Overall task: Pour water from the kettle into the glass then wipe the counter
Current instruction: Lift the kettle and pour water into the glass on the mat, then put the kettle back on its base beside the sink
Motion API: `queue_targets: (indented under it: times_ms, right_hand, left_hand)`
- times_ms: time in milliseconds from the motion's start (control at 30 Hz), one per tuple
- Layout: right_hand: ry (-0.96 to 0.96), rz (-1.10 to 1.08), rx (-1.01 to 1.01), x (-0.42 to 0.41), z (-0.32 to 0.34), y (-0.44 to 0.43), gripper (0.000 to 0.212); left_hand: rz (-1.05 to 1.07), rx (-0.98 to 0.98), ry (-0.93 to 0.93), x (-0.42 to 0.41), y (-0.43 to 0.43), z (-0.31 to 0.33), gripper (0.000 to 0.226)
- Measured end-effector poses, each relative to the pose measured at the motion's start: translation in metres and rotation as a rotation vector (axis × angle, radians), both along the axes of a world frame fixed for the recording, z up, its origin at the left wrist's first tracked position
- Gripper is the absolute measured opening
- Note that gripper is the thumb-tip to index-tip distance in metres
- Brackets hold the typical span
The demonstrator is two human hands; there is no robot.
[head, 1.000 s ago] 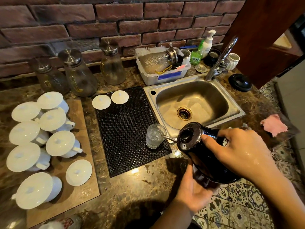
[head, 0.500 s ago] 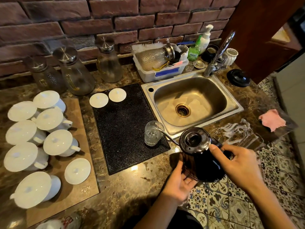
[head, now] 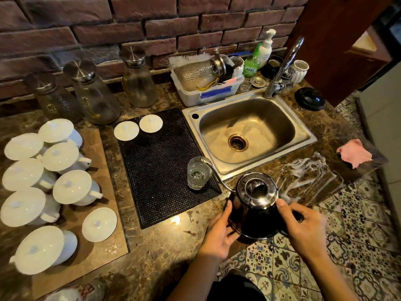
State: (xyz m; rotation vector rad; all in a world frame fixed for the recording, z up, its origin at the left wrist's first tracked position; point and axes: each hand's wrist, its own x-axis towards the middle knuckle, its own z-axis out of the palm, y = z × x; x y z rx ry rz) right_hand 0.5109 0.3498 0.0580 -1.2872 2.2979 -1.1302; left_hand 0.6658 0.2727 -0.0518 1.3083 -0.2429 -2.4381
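A black gooseneck kettle (head: 257, 216) with an open chrome top stands nearly upright at the counter's front edge. Its thin spout curves up over the rim of a clear glass (head: 198, 173), which holds some water and stands on the corner of the black mat (head: 160, 166). My right hand (head: 303, 227) grips the kettle's handle on the right side. My left hand (head: 219, 231) cups the kettle's lower left side. A pink cloth (head: 353, 152) lies on the counter at the far right. A wet smear (head: 308, 177) shows on the marble counter between sink and cloth.
The steel sink (head: 249, 129) with its tap (head: 282, 68) lies behind the kettle. A wooden board (head: 97, 192) at left carries several white lidded cups. Three glass carafes (head: 95, 92) and a dish tub (head: 208, 88) line the brick wall. A black lid (head: 310, 98) rests right of the sink.
The kettle has swung from a steep tilt toward the glass back to nearly upright and lower at the counter edge. My left hand moved from under its base to its side.
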Motion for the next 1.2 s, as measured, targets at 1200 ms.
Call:
queue_targets:
  times_ms: [1200]
  right_hand:
    - [-0.257, -0.094, -0.395, -0.071, 0.048, 0.082, 0.059]
  left_hand:
    - [0.078, -0.217, 0.070, -0.078, 0.048, 0.071, 0.033]
